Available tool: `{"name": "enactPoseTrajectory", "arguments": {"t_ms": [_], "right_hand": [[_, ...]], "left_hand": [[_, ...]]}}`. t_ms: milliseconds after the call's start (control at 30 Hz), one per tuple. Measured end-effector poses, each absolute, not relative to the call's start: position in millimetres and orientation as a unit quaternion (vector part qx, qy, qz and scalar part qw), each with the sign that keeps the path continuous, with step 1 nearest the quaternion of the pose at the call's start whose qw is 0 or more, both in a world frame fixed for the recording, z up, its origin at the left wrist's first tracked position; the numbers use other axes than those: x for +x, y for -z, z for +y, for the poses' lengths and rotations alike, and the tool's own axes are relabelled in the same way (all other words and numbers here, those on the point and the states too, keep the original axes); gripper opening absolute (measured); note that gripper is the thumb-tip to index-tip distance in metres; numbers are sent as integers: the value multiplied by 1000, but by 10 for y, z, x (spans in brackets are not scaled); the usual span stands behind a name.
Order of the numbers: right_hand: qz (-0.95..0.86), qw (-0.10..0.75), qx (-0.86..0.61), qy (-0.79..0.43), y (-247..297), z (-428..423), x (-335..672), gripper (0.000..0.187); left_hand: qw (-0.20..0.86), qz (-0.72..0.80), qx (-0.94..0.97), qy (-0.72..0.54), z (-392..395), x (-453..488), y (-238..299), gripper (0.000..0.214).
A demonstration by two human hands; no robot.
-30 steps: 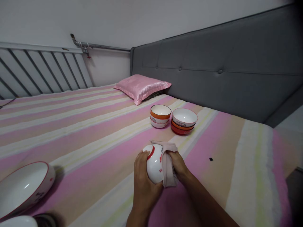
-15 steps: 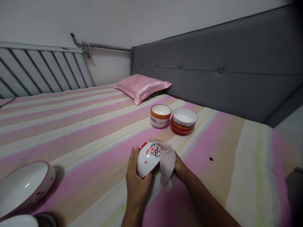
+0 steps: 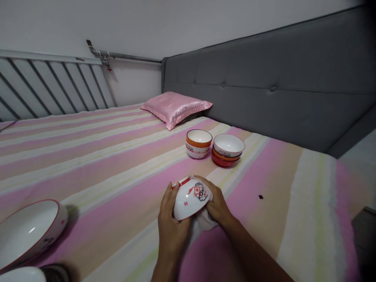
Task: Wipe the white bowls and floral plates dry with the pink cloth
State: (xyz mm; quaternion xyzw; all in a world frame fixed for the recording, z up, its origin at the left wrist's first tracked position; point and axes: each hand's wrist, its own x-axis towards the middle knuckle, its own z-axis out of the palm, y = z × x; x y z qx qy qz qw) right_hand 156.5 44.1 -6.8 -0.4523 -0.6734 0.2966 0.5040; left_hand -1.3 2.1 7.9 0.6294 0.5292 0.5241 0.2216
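A small white bowl [image 3: 190,197] with a red rim and a red and black drawing is held tilted above the striped bed, its opening turned away from me. My left hand [image 3: 170,223] cups it from the left and below. My right hand [image 3: 216,203] presses a pale pink cloth [image 3: 205,221] against the bowl's right side; most of the cloth is hidden under the hand. Both hands are closed around what they hold.
Two stacks of bowls stand further back: an orange-rimmed stack [image 3: 199,143] and a white bowl on red ones [image 3: 228,150]. A large white dish [image 3: 28,231] lies at the lower left. A pink pillow [image 3: 175,108] lies by the grey headboard [image 3: 264,78]. The striped sheet [image 3: 102,164] covers the bed.
The bowl has been turned in my hands, so its drawing now faces me. The cloth has slid from the bowl's top and side to under my right hand.
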Motion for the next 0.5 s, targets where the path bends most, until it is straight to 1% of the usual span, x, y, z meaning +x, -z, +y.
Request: {"name": "enactPoseTrajectory", "arguments": {"t_ms": [167,267,333,400,433,500], "right_hand": [[-647,505,-475,-318,45,410,1530,60],[-632,506,-493,-319,26,410,1524,61],[-620,500,-519,-311,20,414,1525,57],[-614,490,-542,-297,17,416,1527,51],[-615,486,-549,-290,15,416,1526,48],[-622,477,-557,-276,10,411,1521,47]], "left_hand": [[102,567,629,-523,-27,48,-212,62],[50,569,609,-551,-125,144,-402,53],[34,575,594,-561,-196,201,-526,43],[67,602,557,-569,-243,235,-604,28],[115,621,533,-563,-251,241,-618,22],[264,640,479,-540,-235,242,-599,24]]}}
